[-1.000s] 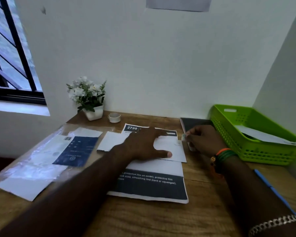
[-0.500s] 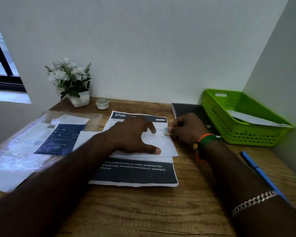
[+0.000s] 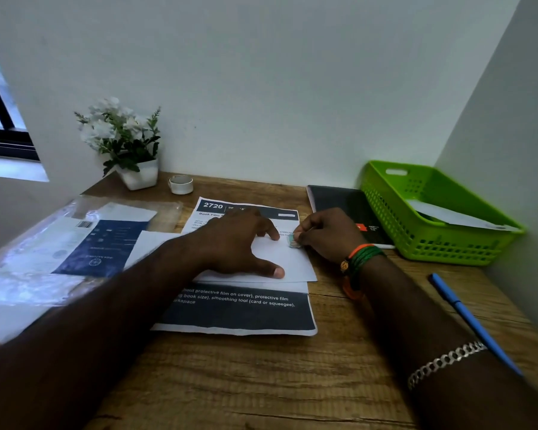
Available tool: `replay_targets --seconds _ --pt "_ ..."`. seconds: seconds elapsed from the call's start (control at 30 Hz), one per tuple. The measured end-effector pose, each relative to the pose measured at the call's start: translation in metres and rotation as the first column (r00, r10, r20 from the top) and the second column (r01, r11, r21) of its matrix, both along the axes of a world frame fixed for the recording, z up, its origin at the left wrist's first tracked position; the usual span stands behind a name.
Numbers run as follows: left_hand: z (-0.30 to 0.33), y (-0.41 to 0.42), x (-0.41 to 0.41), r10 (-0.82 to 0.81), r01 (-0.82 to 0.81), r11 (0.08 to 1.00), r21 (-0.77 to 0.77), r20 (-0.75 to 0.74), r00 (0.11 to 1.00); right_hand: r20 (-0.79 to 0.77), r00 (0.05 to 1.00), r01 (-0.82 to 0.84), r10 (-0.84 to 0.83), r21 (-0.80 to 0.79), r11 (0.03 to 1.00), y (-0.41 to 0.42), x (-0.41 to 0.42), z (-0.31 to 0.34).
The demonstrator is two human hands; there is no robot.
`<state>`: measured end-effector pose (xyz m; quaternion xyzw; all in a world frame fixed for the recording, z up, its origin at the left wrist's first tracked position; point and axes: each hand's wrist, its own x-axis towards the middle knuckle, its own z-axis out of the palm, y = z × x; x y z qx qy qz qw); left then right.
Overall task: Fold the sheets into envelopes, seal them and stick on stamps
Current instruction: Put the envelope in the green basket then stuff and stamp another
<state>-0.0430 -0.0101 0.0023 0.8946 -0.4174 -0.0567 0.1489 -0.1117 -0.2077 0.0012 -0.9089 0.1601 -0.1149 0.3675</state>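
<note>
From the head camera we see the left hand (image 3: 239,243) lying flat, its fingers spread and straight, pressing the folded white envelope (image 3: 288,262) onto a printed instruction sheet (image 3: 239,311) on the wooden surface (image 3: 261,383). The right hand (image 3: 326,234) has its fingers curled, pinching a small stamp (image 3: 292,241) at the envelope's upper right corner. Right of it we see a black notebook (image 3: 339,203) and, just beside that, a green basket (image 3: 466,246) holding white paper. A blue pen (image 3: 469,318) lies near the right forearm. On the left lies a plastic-wrapped packet (image 3: 75,243); behind it stand a potted white-flowered plant (image 3: 121,141) and a tape roll (image 3: 180,184).
</note>
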Motion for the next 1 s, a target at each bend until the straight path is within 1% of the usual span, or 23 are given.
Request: replay_targets --seconds 0.37,1.0 --pt "0.0001 -0.0005 0.0009 -0.009 0.009 1.0 0.009 0.027 1.0 0.021 0.999 0.042 -0.04 -0.121 0.992 0.0055 0.0005 -0.0032" --pt "-0.0028 -0.0001 0.0034 -0.02 0.019 1.0 0.008 0.035 0.999 0.036 0.996 0.091 -0.086 -0.201 0.975 0.0095 -0.0011 -0.004"
